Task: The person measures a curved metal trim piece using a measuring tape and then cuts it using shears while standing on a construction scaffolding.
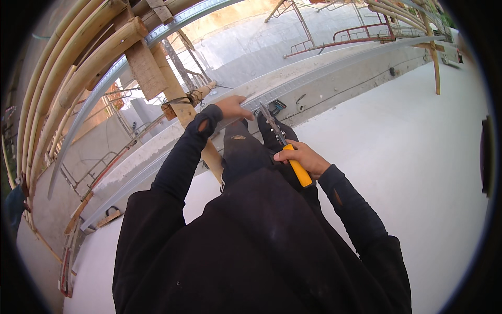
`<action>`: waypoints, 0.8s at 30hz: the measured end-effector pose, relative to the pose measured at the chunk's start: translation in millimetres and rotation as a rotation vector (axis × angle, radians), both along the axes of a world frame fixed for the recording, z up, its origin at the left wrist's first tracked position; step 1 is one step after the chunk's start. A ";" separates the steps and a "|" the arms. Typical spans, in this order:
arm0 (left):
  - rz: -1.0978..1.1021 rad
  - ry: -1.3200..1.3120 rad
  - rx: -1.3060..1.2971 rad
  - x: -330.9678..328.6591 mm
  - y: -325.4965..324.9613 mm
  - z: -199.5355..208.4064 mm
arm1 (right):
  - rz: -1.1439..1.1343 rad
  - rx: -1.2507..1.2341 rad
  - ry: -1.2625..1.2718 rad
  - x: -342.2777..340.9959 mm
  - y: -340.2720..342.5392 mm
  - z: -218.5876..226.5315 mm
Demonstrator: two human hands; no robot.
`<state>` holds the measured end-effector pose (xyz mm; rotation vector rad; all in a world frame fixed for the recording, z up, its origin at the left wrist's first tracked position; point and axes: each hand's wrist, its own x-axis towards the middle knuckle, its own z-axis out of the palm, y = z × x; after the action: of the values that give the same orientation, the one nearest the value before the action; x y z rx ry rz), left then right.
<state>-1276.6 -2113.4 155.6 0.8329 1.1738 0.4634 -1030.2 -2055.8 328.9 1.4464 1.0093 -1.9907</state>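
Note:
My left hand (233, 108) holds the near part of a long galvanized metal channel (308, 77), with the fingers over it and the thumb on its lower side. The channel has a row of small holes and runs off to the far right. In my right hand (308, 159) are tin snips (276, 129) with yellow handles, the fingers wrapped round the grip. The snips' blades point up at the channel's edge, close to my left hand; I cannot tell whether they bite into it. A dark tool with blue parts (278, 106) lies just beyond the blades.
Wooden scaffold poles (78, 68) bend along the left, with an upright post (180, 112) beside my left arm. Another metal strip (99, 86) crosses at the left. Red scaffold frames (361, 34) stand beyond the concrete ledge (340, 91). A white surface (397, 172) spreads at the right.

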 end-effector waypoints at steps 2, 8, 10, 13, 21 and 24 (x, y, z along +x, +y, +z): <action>0.006 0.017 0.055 1.1 -1.8 -10.2 | -0.039 0.022 -0.032 -8.9 -1.6 7.6; -0.015 0.059 0.105 0.2 -0.2 -7.8 | 0.479 0.470 -0.156 -22.6 4.9 25.2; -0.021 0.031 0.044 -1.7 1.4 1.4 | 0.201 0.166 -0.094 -18.5 12.3 17.0; -0.057 0.022 0.007 -4.0 3.8 4.0 | -0.023 -0.048 -0.073 -17.9 22.5 16.8; 0.037 0.034 0.043 1.3 -1.2 0.9 | 0.218 0.086 -0.147 -40.9 26.5 20.6; 0.018 0.121 0.056 5.2 -0.7 3.0 | 0.256 0.133 -0.181 -50.3 20.6 23.0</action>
<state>-1271.4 -2114.2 158.6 0.9090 1.2853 0.4674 -1080.5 -2035.2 351.8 1.4542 1.1977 -1.6095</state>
